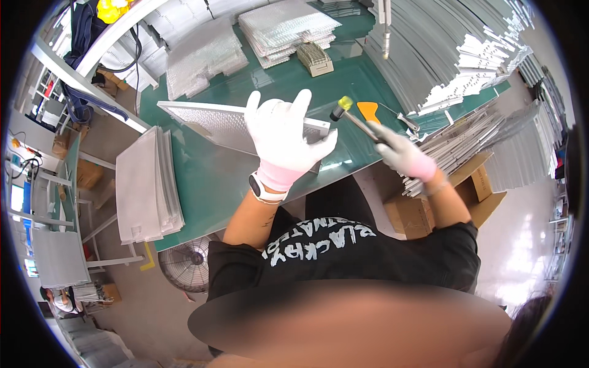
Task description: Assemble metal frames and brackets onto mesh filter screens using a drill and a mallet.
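A light grey framed panel [208, 122] stands on its long edge on the green tabletop, leaning a little. My left hand [279, 132], in a white and pink glove, is on its upper edge. The middle fingers curl over the edge, while the thumb and two outer fingers stick out. My right hand [402, 150], gloved the same way, is closed round the handle of a small mallet [353, 115] with a yellow-green face and a black face. The mallet head hangs above the table near the panel's right end, apart from it. The panel's lower edge is partly hidden.
On the green table [199, 165] lie an orange scraper [368, 111], a metal hand tool [408, 122], and a beige slotted block [315, 59]. Wrapped panel stacks [285, 24] stand behind, more panels [144, 184] at left. Grey strips [417, 55] fill the right; an open carton [475, 184] sits below.
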`<action>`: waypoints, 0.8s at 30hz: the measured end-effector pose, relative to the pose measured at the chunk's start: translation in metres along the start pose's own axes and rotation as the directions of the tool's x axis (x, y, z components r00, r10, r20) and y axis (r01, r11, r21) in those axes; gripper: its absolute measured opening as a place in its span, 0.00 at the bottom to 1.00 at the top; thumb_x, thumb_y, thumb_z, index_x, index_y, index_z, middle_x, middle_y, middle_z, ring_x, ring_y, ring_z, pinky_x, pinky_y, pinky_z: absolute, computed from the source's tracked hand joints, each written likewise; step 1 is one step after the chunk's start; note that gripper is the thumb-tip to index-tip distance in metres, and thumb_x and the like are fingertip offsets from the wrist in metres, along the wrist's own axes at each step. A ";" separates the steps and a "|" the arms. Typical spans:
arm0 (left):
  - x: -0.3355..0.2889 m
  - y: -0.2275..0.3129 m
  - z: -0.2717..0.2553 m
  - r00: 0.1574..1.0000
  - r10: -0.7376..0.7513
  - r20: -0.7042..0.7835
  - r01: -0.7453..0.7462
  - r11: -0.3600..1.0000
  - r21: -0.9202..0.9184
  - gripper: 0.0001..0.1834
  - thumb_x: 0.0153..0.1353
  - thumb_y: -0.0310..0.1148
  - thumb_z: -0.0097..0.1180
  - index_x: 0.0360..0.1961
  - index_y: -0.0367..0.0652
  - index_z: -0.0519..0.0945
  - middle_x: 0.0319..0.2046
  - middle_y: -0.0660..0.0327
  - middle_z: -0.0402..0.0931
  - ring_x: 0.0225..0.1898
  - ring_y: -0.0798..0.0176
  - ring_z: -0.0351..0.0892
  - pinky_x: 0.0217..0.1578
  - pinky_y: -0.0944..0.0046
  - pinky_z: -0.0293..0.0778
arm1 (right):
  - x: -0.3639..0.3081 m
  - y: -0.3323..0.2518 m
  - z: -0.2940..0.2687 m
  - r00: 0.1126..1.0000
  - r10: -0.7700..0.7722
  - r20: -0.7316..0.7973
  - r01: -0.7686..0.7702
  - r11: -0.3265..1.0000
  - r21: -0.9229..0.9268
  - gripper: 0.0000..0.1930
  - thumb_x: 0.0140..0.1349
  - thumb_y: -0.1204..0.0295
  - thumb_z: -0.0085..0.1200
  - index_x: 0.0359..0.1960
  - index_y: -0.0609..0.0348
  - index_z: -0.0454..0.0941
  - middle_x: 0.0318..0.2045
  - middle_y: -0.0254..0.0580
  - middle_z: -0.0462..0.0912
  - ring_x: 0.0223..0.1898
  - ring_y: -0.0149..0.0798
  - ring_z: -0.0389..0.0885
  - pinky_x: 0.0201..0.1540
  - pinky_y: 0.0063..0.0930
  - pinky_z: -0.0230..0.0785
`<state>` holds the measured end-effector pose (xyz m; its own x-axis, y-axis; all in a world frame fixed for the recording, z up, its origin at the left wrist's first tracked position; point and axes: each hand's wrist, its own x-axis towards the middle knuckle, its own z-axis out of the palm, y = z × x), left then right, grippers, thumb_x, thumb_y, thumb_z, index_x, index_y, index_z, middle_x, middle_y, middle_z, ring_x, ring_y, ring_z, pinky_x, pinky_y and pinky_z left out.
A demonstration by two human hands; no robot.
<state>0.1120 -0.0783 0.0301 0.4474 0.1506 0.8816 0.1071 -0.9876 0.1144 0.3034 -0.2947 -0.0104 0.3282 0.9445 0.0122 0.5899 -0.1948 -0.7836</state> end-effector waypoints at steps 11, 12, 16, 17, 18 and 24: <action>0.005 0.001 0.007 0.999 -0.014 -0.042 0.013 1.000 -0.023 0.43 0.36 0.45 0.71 0.57 0.38 0.74 0.24 0.62 0.69 0.32 0.57 0.70 0.57 0.43 0.61 | -0.035 -0.130 -0.054 0.909 -0.383 0.162 0.384 0.622 -0.683 0.27 0.65 0.78 0.47 0.67 0.65 0.65 0.36 0.49 0.80 0.25 0.44 0.76 0.30 0.35 0.72; 0.004 0.001 0.006 0.999 -0.024 -0.033 0.024 1.000 -0.011 0.44 0.36 0.46 0.71 0.57 0.39 0.74 0.24 0.62 0.69 0.32 0.57 0.70 0.56 0.43 0.61 | -0.034 -0.138 -0.061 0.941 -0.295 0.168 0.324 0.628 -0.708 0.27 0.64 0.79 0.48 0.67 0.65 0.64 0.41 0.54 0.81 0.28 0.48 0.78 0.32 0.36 0.74; 0.001 -0.002 0.005 0.998 -0.014 -0.062 0.013 1.000 -0.019 0.44 0.37 0.46 0.71 0.58 0.40 0.74 0.24 0.62 0.70 0.32 0.56 0.70 0.56 0.43 0.61 | -0.044 -0.152 -0.066 0.854 -0.425 -0.298 0.300 0.873 -0.385 0.23 0.68 0.78 0.40 0.65 0.72 0.64 0.50 0.59 0.80 0.30 0.44 0.81 0.37 0.28 0.74; 0.001 -0.002 0.004 0.998 -0.019 -0.057 0.018 1.000 -0.014 0.43 0.37 0.47 0.71 0.58 0.40 0.74 0.24 0.62 0.70 0.32 0.56 0.70 0.56 0.43 0.61 | -0.047 -0.135 -0.063 0.821 -0.490 -0.293 0.377 0.851 -0.367 0.23 0.68 0.78 0.40 0.64 0.73 0.64 0.46 0.58 0.80 0.29 0.45 0.80 0.37 0.29 0.74; 0.002 -0.001 0.004 0.999 -0.015 -0.050 0.014 1.000 -0.014 0.43 0.37 0.47 0.71 0.57 0.41 0.74 0.24 0.62 0.70 0.33 0.56 0.70 0.57 0.43 0.61 | -0.053 -0.118 -0.060 0.781 -0.549 -0.297 0.446 0.823 -0.351 0.23 0.67 0.78 0.41 0.64 0.74 0.64 0.42 0.57 0.81 0.28 0.46 0.79 0.36 0.29 0.74; -0.003 -0.001 0.002 1.000 -0.014 -0.010 0.014 1.000 -0.008 0.44 0.38 0.49 0.71 0.58 0.40 0.74 0.26 0.61 0.71 0.35 0.56 0.70 0.58 0.42 0.60 | -0.037 -0.124 -0.053 0.929 -0.370 -0.001 0.289 0.728 -0.622 0.28 0.63 0.79 0.50 0.68 0.61 0.64 0.31 0.51 0.80 0.27 0.48 0.78 0.32 0.36 0.73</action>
<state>0.1121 -0.0775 0.0269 0.4372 0.1644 0.8842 0.1060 -0.9857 0.1309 0.2574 -0.3197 0.1197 0.0875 0.9495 0.3015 0.9830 -0.0332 -0.1805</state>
